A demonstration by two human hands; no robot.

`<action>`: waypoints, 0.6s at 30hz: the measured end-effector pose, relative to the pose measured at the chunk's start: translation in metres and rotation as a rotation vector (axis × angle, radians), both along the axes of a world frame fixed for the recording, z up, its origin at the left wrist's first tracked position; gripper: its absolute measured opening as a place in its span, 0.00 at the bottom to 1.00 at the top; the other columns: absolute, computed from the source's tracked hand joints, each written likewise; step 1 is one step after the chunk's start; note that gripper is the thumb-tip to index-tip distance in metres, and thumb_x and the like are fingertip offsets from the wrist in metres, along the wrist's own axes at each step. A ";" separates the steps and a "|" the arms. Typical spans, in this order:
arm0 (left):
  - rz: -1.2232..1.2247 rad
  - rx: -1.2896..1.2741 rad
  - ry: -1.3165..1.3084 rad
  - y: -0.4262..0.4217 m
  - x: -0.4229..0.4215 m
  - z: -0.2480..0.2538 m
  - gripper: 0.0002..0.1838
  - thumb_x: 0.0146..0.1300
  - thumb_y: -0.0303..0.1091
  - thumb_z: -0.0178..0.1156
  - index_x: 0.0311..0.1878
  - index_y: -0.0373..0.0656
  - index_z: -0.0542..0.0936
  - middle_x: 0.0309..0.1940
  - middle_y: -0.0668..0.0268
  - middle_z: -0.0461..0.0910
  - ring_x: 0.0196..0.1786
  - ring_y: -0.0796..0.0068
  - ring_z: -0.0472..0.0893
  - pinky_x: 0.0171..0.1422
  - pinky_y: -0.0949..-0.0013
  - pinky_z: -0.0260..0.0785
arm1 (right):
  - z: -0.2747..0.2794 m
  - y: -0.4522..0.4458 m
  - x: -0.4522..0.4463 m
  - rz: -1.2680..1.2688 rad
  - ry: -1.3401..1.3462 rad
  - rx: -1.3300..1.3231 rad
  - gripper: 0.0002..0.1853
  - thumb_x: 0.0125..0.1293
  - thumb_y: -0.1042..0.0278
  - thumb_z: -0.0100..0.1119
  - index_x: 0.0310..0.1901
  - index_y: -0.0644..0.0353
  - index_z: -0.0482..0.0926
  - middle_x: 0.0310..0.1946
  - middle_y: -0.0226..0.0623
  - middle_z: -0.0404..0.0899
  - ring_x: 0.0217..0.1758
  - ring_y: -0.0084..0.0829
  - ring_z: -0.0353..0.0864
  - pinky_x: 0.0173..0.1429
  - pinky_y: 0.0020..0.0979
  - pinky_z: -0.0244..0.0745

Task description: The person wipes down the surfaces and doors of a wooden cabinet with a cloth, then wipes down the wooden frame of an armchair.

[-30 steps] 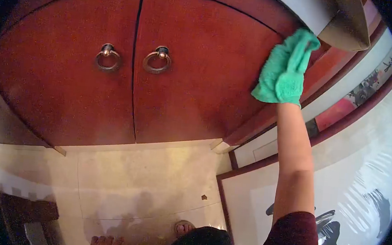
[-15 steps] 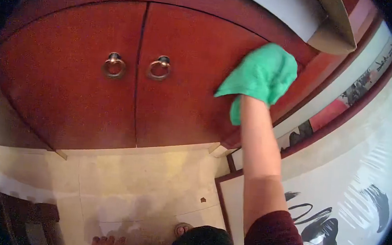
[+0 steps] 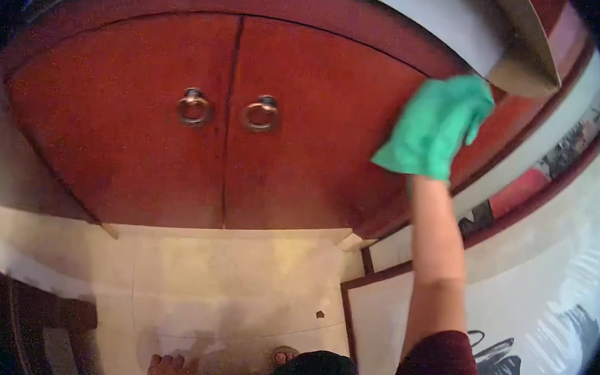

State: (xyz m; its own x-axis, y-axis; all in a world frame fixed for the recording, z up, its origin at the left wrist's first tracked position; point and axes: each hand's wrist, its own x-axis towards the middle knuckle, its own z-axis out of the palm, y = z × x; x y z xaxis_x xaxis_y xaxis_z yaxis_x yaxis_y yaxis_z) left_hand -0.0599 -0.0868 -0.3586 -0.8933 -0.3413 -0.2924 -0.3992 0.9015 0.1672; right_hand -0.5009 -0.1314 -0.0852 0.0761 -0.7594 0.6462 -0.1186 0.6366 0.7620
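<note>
My right hand is covered by a green cloth (image 3: 438, 128), which bunches around it and hides most of the fingers. Hand and cloth are against the right side of a red wooden cabinet (image 3: 317, 153), beside the right door. Two metal ring handles, the left (image 3: 194, 109) and the right (image 3: 261, 114), hang near the seam between the doors. At the bottom edge, my left hand (image 3: 169, 372) is partly in view, its fingers extended and slightly apart, holding nothing.
An open cardboard box (image 3: 528, 64) overhangs the cabinet's top right. Framed ink artwork (image 3: 537, 305) leans at the right. A dark wooden piece (image 3: 43, 315) stands lower left. Pale floor tiles (image 3: 237, 267) lie below the cabinet, with a foot (image 3: 283, 355) on them.
The green cloth with my right hand first moved left and down along the cabinet, then back to the right. The view has shifted, so the cabinet handles appear lower and further right.
</note>
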 end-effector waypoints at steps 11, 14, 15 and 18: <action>0.017 0.006 -0.140 -0.002 -0.001 0.014 0.21 0.59 0.37 0.46 0.57 0.49 0.68 0.36 0.61 0.78 0.37 0.58 0.79 0.40 0.50 0.69 | -0.013 -0.050 0.023 0.136 -0.492 0.019 0.06 0.57 0.63 0.51 0.26 0.49 0.76 0.20 0.28 0.72 0.23 0.28 0.71 0.28 0.30 0.68; 0.019 0.009 -0.087 -0.002 0.010 -0.001 0.22 0.58 0.37 0.46 0.57 0.49 0.68 0.36 0.60 0.78 0.38 0.59 0.79 0.39 0.50 0.69 | -0.003 -0.062 0.041 0.850 -1.229 0.066 0.04 0.61 0.65 0.47 0.34 0.51 0.71 0.25 0.30 0.68 0.28 0.28 0.70 0.32 0.28 0.67; 0.014 0.009 -0.044 -0.001 0.016 -0.011 0.22 0.58 0.37 0.47 0.57 0.49 0.68 0.36 0.60 0.78 0.38 0.60 0.79 0.39 0.51 0.69 | 0.002 -0.067 0.046 1.091 -1.471 0.096 0.04 0.62 0.66 0.46 0.36 0.52 0.70 0.27 0.31 0.67 0.30 0.28 0.69 0.33 0.28 0.67; -0.003 -0.074 -0.068 0.004 0.012 0.006 0.20 0.58 0.36 0.47 0.55 0.49 0.70 0.34 0.60 0.78 0.38 0.59 0.79 0.37 0.52 0.70 | -0.001 -0.088 0.043 1.253 -1.129 0.076 0.12 0.62 0.63 0.46 0.47 0.51 0.69 0.39 0.33 0.71 0.42 0.28 0.71 0.43 0.28 0.69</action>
State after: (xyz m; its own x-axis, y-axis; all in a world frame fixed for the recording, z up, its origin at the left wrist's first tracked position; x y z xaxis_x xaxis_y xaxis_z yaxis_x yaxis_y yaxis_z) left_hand -0.0476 -0.0825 -0.3528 -0.8732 -0.3618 -0.3266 -0.4048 0.9115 0.0727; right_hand -0.4579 -0.2190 -0.0858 0.1711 -0.6240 0.7625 -0.9546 -0.2966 -0.0285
